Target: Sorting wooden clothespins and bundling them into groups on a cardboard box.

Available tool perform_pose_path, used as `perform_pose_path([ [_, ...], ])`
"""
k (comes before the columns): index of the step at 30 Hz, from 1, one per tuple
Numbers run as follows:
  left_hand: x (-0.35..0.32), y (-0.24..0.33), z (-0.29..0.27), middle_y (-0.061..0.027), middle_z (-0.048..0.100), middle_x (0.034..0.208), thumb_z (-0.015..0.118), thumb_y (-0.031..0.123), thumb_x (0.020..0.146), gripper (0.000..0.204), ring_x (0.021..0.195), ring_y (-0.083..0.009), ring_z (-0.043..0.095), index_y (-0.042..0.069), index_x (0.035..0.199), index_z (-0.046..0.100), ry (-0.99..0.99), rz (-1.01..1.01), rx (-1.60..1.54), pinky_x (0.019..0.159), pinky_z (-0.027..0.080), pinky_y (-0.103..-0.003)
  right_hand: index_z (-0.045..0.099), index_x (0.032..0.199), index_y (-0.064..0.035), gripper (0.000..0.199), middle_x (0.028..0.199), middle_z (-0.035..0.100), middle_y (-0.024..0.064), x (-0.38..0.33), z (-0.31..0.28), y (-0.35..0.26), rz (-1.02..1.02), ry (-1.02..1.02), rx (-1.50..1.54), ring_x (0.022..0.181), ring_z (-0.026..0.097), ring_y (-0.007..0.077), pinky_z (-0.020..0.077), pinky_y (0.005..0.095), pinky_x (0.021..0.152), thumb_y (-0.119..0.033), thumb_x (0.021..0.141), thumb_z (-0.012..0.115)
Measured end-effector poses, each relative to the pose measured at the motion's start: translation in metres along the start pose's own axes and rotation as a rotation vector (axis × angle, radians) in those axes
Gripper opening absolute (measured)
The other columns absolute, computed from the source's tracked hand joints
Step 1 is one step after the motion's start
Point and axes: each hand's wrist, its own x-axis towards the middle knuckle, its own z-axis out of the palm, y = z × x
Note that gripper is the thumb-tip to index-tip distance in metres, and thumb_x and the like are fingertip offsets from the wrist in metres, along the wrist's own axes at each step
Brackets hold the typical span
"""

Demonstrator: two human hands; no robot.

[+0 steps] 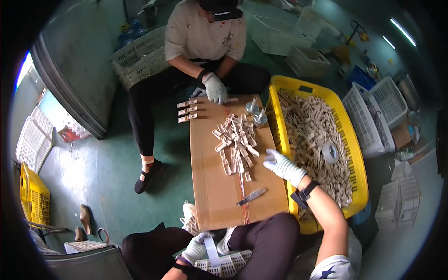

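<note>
My left hand, in a pale glove, is low between my legs. Its fingers are closed on a white strip, which hangs over a white plastic basket. My right hand, in a striped glove, hovers by the right side of the cardboard box, fingers stretched out and nothing visible in them. To its left lies a loose pile of beige clips like clothespins. Nearer me on the box is a grey knife-like tool. Several clips jut over the box's far left edge.
A yellow crate full of beige clips stands right of the box; a white roll lies in it. Two metal posts with round bases stand at the far right corner. Opposite me sits a person whose gloved hand reaches the far edge.
</note>
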Motion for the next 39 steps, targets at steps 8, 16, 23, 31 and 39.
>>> perform_pose_path([
  [8,-0.026,0.010,-0.001,-0.0025,0.064,0.096,0.056,-0.007,0.087,0.025,0.085,-0.0123,0.060,0.005,0.108,0.064,-0.201,-0.021,0.140,0.079,0.052,-0.028,0.058,0.119,-0.0005,0.028,0.104,0.067,0.0084,-0.205,0.056,-0.057,-0.144,-0.039,0.099,0.089,0.063,0.0171,0.0507,0.0288,0.084,-0.007,0.092,0.053],
  [16,-0.034,0.014,0.023,-0.0039,0.064,0.083,0.061,0.006,0.087,0.010,0.079,-0.0180,0.061,0.003,0.096,0.064,-0.140,-0.119,0.064,0.074,0.052,-0.031,0.062,0.083,-0.0040,0.016,0.105,0.066,0.0102,-0.256,0.179,-0.078,-0.337,-0.010,0.761,0.091,0.065,0.0185,0.0514,0.0290,0.081,0.007,0.083,0.051],
  [23,-0.066,0.013,0.055,-0.0051,0.063,0.079,0.059,0.011,0.087,0.007,0.074,-0.0214,0.061,0.005,0.089,0.061,-0.117,-0.042,0.105,0.077,0.052,-0.036,0.066,0.103,-0.0078,0.019,0.094,0.068,0.0003,-0.235,0.304,-0.011,0.358,0.062,1.258,0.084,0.063,0.0118,0.0498,0.0259,0.077,-0.020,0.095,0.054],
  [31,-0.062,0.017,0.039,-0.0061,0.061,0.073,0.062,0.012,0.084,0.008,0.064,-0.0215,0.059,0.004,0.086,0.060,-0.115,-0.015,0.177,0.063,0.052,-0.036,0.050,0.127,-0.0055,0.036,0.103,0.061,0.0088,-0.240,0.337,0.024,0.165,0.293,0.723,0.094,0.057,0.0152,0.0441,0.0276,0.084,-0.015,0.092,0.054],
  [39,-0.046,0.016,0.025,-0.0048,0.058,0.073,0.065,0.011,0.082,0.011,0.067,-0.0189,0.058,0.006,0.088,0.056,-0.061,0.029,0.204,0.065,0.050,-0.030,0.051,0.125,-0.0044,0.041,0.106,0.062,0.0120,-0.213,0.348,0.048,0.209,0.402,0.406,0.095,0.058,0.0199,0.0473,0.0306,0.081,-0.010,0.085,0.056],
])
